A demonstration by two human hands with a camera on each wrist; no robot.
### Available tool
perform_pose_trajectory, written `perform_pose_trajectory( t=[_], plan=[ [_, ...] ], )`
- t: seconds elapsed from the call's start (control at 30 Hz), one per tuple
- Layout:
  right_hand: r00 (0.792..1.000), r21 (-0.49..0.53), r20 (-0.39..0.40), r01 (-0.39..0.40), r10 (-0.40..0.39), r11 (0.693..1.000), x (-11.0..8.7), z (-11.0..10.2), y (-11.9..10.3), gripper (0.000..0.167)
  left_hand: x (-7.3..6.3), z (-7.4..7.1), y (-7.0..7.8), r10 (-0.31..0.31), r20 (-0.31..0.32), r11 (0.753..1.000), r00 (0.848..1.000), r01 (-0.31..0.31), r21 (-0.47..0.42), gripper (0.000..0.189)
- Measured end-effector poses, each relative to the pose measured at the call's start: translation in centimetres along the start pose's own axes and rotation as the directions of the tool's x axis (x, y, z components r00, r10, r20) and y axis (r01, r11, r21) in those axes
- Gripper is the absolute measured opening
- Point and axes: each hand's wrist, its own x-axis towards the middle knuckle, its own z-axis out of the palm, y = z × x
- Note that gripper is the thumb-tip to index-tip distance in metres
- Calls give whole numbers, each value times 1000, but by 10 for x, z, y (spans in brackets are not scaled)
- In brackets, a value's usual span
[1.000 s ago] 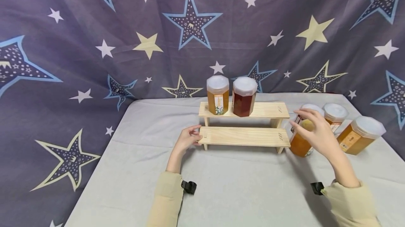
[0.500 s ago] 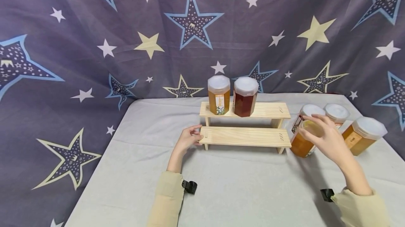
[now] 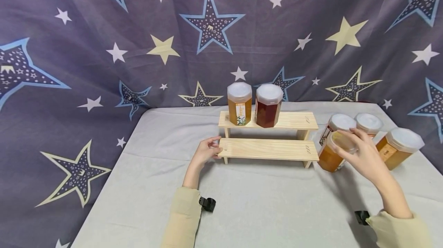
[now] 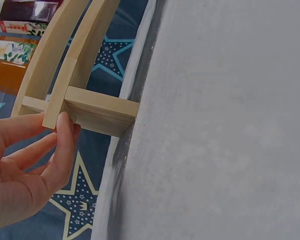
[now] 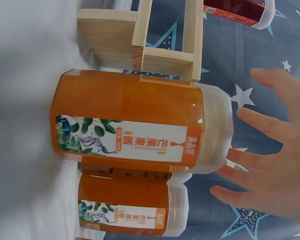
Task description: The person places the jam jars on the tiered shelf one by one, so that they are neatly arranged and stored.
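Note:
My left hand [image 3: 202,153] pinches the left end of the lower board of a two-tier wooden stand [image 3: 266,148]. In the left wrist view, thumb and fingers of the left hand [image 4: 30,170] lie on either side of the board end. My right hand [image 3: 370,159] is over the white lid of the front amber jar [image 3: 328,158], right of the stand. The right wrist view shows that labelled jar [image 5: 130,110] upright, with fingers of the right hand [image 5: 275,155] spread close to its lid; contact is unclear. On the upper board stand an amber jar [image 3: 238,109] and a dark red jar [image 3: 267,113].
Behind the right hand stand a jar with a dark label [image 3: 325,134] and another white-lidded jar [image 3: 368,122]. Farther right is a larger-looking amber jar [image 3: 398,150]. A star-patterned curtain [image 3: 207,63] hangs behind the grey-covered table [image 3: 263,209].
My right hand has shifted right and slightly nearer, from the front jar's left side to over its lid's right side. The left hand keeps its pinch on the stand.

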Motion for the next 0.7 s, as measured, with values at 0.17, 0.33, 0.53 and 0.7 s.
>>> perform_pose_trajectory(
  t=[0.17,0.33,0.53,0.7],
  plan=[
    [1000,17,4,16,-16,1000,-3,1,5,47,-1,-1,1,-9,-1,1000,1000,9,-5,48],
    [1000,27,22,-9,9,1000,-4,3,10,52,-2,0,2,-4,-1,1000,1000,4,0,48],
    [997,26,51,-52,50,998,-4,5,14,59,-1,0,4,4,4,1000,1000,-4,-1,47],
    [995,6,64,-79,78,997,-4,7,14,61,-1,-1,3,3,26,1000,1000,-2,-18,48]
  ],
)
